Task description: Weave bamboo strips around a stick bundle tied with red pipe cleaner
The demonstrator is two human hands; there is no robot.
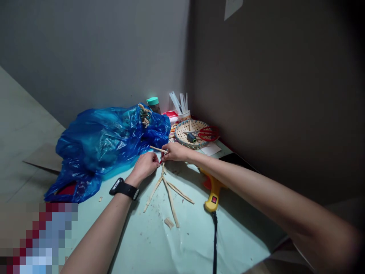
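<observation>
Both my hands meet over a pale green sheet (159, 243) on the floor. My left hand (146, 164), with a black watch (124, 188) on its wrist, is closed in a pinch on the top of a bundle of tan straw strips (168, 192). The strips fan out toward me from that point. My right hand (176, 152) is closed too, pinching the same joint and a short strip (157, 149) that sticks out to the left.
A crumpled blue plastic bag (105, 140) lies left of my hands. A woven basket (190, 134) holds red scissors (208, 133). Behind it stand a cup of sticks (182, 108) and a teal-lidded jar (153, 103). A yellow glue gun (213, 196) with black cord lies at right.
</observation>
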